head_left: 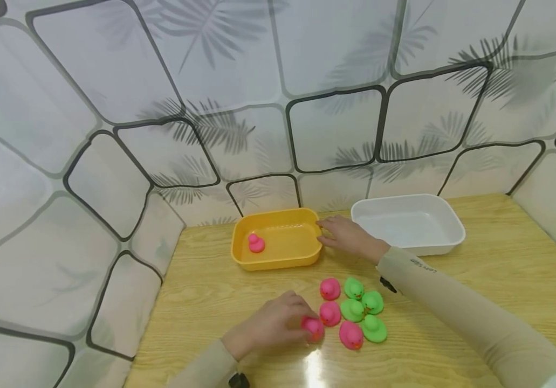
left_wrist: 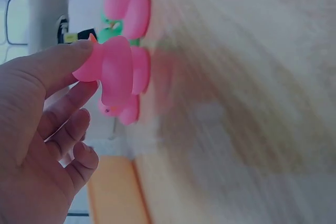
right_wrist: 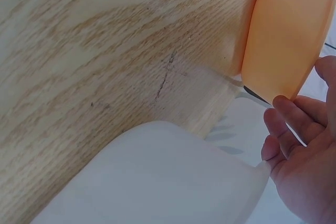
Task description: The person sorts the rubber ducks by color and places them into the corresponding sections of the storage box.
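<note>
My left hand [head_left: 274, 321] pinches a pink toy duck [head_left: 313, 328] between thumb and fingers, at the left side of a cluster of ducks. In the left wrist view that duck [left_wrist: 116, 69] is tilted, gripped near its head. Beside it on the table are 3 more pink ducks [head_left: 330, 313] and several green ducks [head_left: 373, 328]. My right hand [head_left: 348, 235] holds the right end of a yellow tray [head_left: 278, 265], its thumb at the rim and fingertips against the outer wall [right_wrist: 283, 35]. One pink duck [head_left: 256, 244] sits inside the tray, towards its left end.
A white tray [head_left: 409, 226] stands to the right of the yellow one, behind my right forearm. The wooden table [head_left: 200, 291] meets a patterned wall [head_left: 336, 129] at the back and sides. Light glares off the table near its front.
</note>
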Motion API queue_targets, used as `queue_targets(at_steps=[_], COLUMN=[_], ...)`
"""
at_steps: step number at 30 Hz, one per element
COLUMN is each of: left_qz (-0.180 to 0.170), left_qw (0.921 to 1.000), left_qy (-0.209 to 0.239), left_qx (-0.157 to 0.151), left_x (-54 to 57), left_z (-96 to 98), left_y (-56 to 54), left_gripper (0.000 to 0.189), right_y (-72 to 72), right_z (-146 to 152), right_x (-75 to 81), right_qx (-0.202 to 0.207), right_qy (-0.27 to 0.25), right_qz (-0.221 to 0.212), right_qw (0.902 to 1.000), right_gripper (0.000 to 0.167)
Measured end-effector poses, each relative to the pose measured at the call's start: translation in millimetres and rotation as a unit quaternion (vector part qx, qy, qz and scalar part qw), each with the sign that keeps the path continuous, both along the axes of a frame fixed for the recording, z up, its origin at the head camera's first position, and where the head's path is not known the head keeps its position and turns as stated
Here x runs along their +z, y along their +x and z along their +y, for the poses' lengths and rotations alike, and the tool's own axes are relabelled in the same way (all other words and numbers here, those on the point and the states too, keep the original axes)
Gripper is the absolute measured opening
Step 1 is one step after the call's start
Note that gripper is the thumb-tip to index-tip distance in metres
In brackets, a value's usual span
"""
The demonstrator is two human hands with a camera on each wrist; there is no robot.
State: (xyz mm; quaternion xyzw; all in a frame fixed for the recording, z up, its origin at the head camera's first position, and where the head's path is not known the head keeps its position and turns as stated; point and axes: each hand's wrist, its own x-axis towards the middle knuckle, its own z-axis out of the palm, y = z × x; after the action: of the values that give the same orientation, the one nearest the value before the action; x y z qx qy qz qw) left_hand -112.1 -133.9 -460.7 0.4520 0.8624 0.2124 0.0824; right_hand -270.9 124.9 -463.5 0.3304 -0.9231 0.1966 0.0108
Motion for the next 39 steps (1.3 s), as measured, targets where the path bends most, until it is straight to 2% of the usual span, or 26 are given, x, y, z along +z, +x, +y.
queue_targets(at_steps=[6,12,20,24,35,39], left_qz=[-0.008,-0.002,0.048,0.057,0.018,0.014], left_qw=[0.9998,0.999,0.9976,0.9968,0.9951,0.9935], left_qy=[0.01,0.026,0.033,0.033,0.055,0.059], left_qx=[0.015,0.036,0.038,0.044,0.081,0.097], left_x=[12.0,25.1,40.7,45.8,51.9,52.4], left_z=[-7.7,-15.4,-23.7,-27.4,-39.5,-45.2], left_y=[-7.0,-15.9,-34.7,-43.9,-71.7,-84.1], left_gripper=[0.026,0.027,0.029,0.03,0.028,0.029], right_y=[0.4,0.0,0.2,0.1,-2.3,-3.7], right_z=[0,1,2,2,2,2], right_x=[0.7,-0.4,-1.3,-1.4,-2.2,-3.8], right_qx=[-0.001,0.0,0.008,0.01,0.013,0.012], right_qy=[-0.002,-0.005,-0.017,-0.013,-0.003,-0.003], right_qz=[-0.005,-0.001,0.006,0.01,-0.001,0.001], right_qw=[1.0,1.0,0.9998,0.9998,0.9999,0.9999], right_gripper=[0.05,0.049,0.048,0.047,0.049,0.05])
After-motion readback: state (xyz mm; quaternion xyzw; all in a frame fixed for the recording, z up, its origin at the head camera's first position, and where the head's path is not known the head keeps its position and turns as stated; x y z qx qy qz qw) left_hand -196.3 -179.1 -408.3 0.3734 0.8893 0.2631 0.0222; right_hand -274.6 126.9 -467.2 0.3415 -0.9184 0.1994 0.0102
